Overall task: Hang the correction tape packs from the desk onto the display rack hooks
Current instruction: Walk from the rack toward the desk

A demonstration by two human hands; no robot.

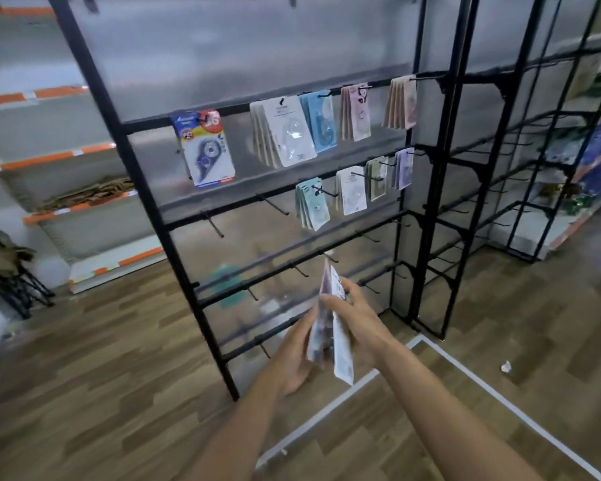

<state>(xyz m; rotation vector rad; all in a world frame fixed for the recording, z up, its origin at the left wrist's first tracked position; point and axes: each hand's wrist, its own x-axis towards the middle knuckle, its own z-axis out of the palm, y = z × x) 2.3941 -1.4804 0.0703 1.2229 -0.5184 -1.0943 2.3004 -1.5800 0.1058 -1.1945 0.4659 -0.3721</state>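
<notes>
Right hand (356, 322) fingers pinch one white carded correction tape pack (340, 345) off the edge-on stack gripped by left hand (294, 355), likely separating it for bare hooks (299, 270) on near black metal display rack (146, 189).

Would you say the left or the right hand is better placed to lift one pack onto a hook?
Probably the right hand: it pinches the packs' upper edge, while the left hand cradles them.
</notes>
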